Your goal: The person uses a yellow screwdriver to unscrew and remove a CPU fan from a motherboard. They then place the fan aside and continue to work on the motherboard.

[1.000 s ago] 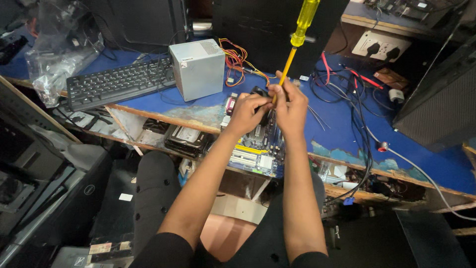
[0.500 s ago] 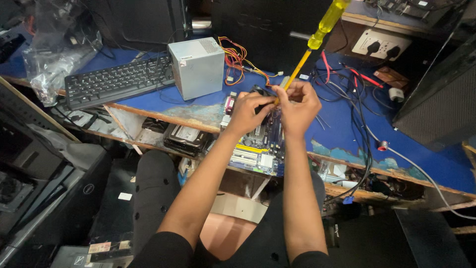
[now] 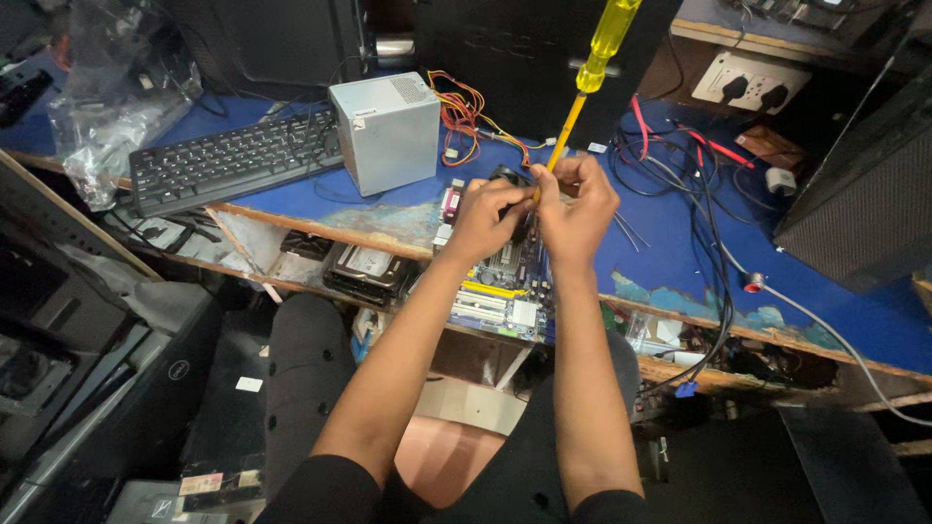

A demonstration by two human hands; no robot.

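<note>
A blue workbench with a chipped front edge runs across the view, and tall black computer cases stand along its back, with another dark case at the far right. On the left part of the bench lies a black keyboard, and just beside it stands a grey metal power supply box with a bundle of coloured wires coming out of its right side. A crumpled clear plastic bag sits at the left end, beyond the keyboard. Under the bench edge a hard drive rests on a lower shelf. Near the front edge, in the middle, lies a motherboard with yellow and white slots, partly overhanging the bench. Both forearms reach up from the bottom of the view and meet over this board. The left hand is curled closed around something dark and round on the board, which the fingers mostly hide, so what it is cannot be told. The right hand touches the left, its fingers pinched tight on the lower shaft of a yellow-handled screwdriver; the tool stands nearly upright, tilted a little to the right, its tip down between the two hands and its translucent handle high above them. To the right of the hands, loose black and red cables sprawl over the blue surface, and a white wall socket plate sits behind them.
</note>
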